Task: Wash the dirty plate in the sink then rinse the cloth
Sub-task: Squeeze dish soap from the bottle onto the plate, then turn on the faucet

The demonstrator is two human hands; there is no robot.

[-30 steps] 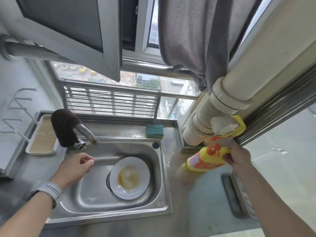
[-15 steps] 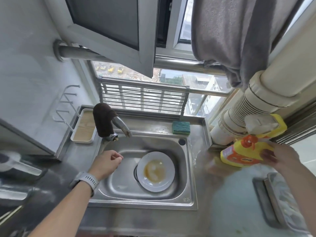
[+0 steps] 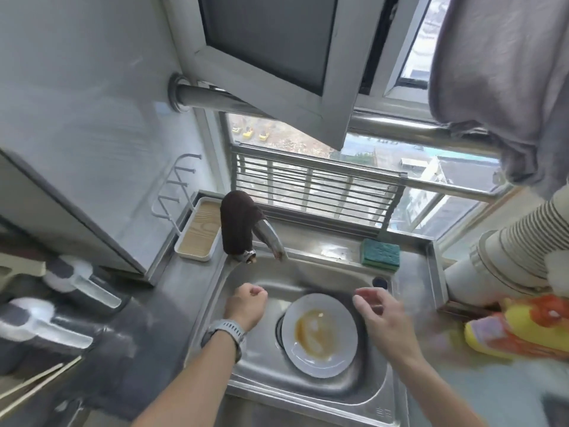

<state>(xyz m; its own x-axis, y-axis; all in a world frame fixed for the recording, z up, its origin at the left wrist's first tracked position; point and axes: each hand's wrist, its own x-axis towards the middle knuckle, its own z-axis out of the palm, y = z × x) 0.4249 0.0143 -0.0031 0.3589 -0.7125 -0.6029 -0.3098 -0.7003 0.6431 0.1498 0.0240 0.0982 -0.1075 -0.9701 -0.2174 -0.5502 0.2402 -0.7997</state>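
Steel sink (image 3: 363, 392) holds round white plate (image 3: 320, 334), brown-smeared | my left hand (image 3: 246, 306) fisted, empty | right hand (image 3: 381, 322) fingers loosely spread, seemingly empty, blurred | dark cloth (image 3: 238, 223) draping faucet (image 3: 271, 241)

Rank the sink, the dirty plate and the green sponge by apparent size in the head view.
1. sink
2. dirty plate
3. green sponge, which lies farther from the camera, though it still looks clearly smallest.

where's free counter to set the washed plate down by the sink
Bare steel lies between the sink rim and the yellow spray bottle, and along the back ledge between the faucet and green sponge. The left side is crowded with blurred utensils and a wooden tray.
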